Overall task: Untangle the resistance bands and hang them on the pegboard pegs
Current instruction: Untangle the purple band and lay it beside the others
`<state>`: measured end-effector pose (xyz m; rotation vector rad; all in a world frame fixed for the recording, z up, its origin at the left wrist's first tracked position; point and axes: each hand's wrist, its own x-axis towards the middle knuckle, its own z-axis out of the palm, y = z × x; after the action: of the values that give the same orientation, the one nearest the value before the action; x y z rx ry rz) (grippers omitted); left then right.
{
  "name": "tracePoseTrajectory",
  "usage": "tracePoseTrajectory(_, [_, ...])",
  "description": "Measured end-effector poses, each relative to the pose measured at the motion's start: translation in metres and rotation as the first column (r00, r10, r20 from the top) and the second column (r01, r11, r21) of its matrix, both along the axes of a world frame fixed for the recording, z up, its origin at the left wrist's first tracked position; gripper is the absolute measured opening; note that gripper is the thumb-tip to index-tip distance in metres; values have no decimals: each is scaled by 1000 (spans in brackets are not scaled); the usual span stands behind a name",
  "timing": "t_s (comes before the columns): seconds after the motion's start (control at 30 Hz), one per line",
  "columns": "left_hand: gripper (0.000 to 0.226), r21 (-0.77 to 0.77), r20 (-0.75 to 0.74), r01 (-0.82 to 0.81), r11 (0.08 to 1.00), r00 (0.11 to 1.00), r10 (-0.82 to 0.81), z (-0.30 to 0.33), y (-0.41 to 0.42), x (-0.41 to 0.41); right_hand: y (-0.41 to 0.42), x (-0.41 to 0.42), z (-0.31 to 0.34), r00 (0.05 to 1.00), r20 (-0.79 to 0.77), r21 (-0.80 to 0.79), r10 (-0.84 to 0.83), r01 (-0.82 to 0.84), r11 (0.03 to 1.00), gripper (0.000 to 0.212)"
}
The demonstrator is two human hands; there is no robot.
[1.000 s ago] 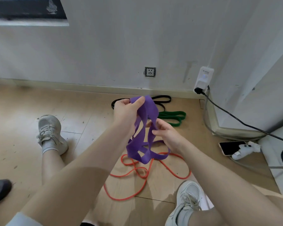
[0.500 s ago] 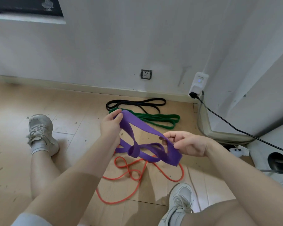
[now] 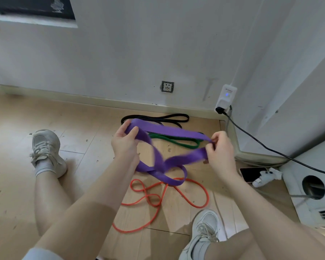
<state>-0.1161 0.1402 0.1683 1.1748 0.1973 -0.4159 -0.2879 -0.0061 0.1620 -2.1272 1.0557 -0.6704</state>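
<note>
Hands work a wide purple band above a wooden floor, seen from a camera on the head of a person sitting with legs apart. The left hand grips one end of the band, thumb and fingers curled round the strap near its top fold. The right hand pinches the other end, fingers closed on two runs of the strap. Held well apart like this, the hands stretch the upper run nearly straight — likely to open the loop and show where it crosses itself. Below, the band sags into a twisted knot that hangs just above the floor, slightly blurred.

On the floor under the knot lies a thin orange band in loose curls, apparently not yet sorted. Beyond the hands, near the wall, a green band and a black band lie flat side by side — possibly already untangled. A phone rests at the right. No pegboard is clearly in view, so hanging seems some way off.
</note>
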Motion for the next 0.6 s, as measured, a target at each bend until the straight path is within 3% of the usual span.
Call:
tracePoseTrajectory(0.1, [31, -56, -34, -25, 998, 999, 23, 2, -3, -4, -4, 6, 4, 990, -10, -38, -141, 141, 989, 11])
tracePoseTrajectory(0.17, [25, -149, -115, -48, 988, 993, 31, 5, -5, -1, -7, 13, 4, 981, 33, 288, -191, 173, 942, 9])
tracePoseTrajectory(0.23, [18, -255, -195, -81, 964, 980, 31, 6, -3, 12, -8, 15, 8, 972, 160, 702, -170, 9, 712, 8])
tracePoseTrajectory(0.27, [18, -256, -195, -51, 965, 981, 0, 5, 0, 20, -9, 12, 11, 961, 240, 798, -139, -114, 592, 7])
tracePoseTrajectory(0.3, [18, -240, -189, -12, 971, 981, -35, 3, 2, 26, -12, 6, 12, 935, 335, 839, -114, -241, 488, 10])
tracePoseTrajectory(0.37, [21, -213, -201, -20, 977, 979, -24, 1, 4, 30, -21, -9, 14, 843, 533, 818, -73, -492, 298, 42])
tracePoseTrajectory(0.4, [23, -196, -215, -59, 979, 976, 15, 1, 4, 29, -26, -15, 12, 811, 583, 794, -54, -555, 249, 56])
tracePoseTrajectory(0.47, [24, -159, -203, -121, 980, 975, 87, 0, 4, 27, -28, -20, 11, 831, 554, 788, 42, -541, 293, 56])
tracePoseTrajectory(0.53, [22, -103, -157, -135, 986, 981, 118, -2, 4, 26, -25, -17, 10, 915, 368, 775, 167, -401, 488, 40])
tracePoseTrajectory(0.6, [19, -31, -111, -125, 992, 986, 121, -5, 5, 26, -26, -12, 9, 955, 247, 773, 162, -295, 562, 29])
